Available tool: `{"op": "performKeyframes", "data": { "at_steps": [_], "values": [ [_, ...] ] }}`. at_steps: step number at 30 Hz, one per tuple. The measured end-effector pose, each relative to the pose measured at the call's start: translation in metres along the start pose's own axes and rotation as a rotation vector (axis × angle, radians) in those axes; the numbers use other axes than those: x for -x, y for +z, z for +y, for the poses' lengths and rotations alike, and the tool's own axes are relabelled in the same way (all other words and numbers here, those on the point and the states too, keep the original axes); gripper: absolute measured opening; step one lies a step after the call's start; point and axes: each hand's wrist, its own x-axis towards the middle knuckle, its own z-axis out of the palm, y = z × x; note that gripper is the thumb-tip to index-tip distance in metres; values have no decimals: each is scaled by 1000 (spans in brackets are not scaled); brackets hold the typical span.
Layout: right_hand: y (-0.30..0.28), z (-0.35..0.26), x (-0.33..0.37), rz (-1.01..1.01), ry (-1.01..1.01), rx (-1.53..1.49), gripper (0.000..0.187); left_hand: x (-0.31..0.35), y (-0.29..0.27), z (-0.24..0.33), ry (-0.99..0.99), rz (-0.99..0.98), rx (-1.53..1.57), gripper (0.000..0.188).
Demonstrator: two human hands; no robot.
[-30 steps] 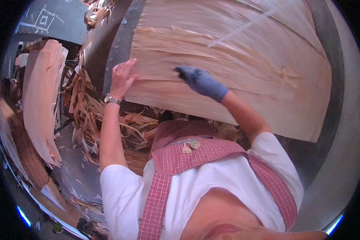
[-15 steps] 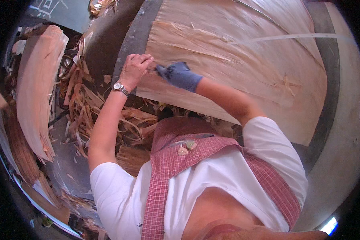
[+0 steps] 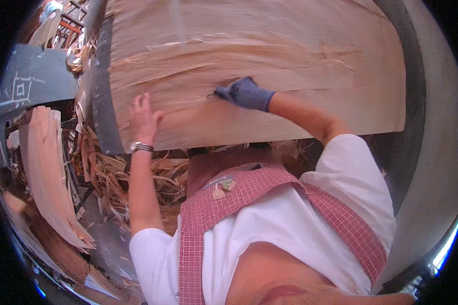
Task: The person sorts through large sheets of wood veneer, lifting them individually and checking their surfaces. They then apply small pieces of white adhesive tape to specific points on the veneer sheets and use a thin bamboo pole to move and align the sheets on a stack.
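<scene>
A broad stack of thin wood veneer sheets point(image 3: 290, 114) lies before me, its upper sheet creased and torn along the grain. My bare left hand point(image 3: 145, 119), a watch on its wrist, rests on the veneer near the left edge with fingers spread. In a blue-grey glove, my right hand point(image 3: 245, 94) is closed over the middle of the veneer. A small dark tool point(image 3: 211, 95) pokes out past its fingertips, pointing left; its kind cannot be made out. The area between the hands is slightly blurred.
A dark table edge point(image 3: 103, 91) borders the veneer. Loose veneer strips point(image 3: 109, 165) lie tangled on the floor at left. Beside them stands a bundle of veneer pieces point(image 3: 46, 168), with a grey board bearing chalk marks point(image 3: 40, 76) farther off.
My hands have separated: the left opened from its bent-finger pose near the glove and now lies spread on the veneer. The view has shifted, showing more of the left side.
</scene>
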Motion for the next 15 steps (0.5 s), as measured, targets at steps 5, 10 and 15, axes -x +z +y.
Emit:
{"op": "performKeyframes", "data": {
  "at_steps": [5,10,15],
  "values": [
    [21,51,76,147,22,8,19,-6,49,100,118,229,-97,74],
    [40,106,149,119,63,4,16,-15,59,184,-87,-110,70,79],
    [74,167,214,130,105,-92,18,-22,138,233,209,326,-798,83]
  ]
}}
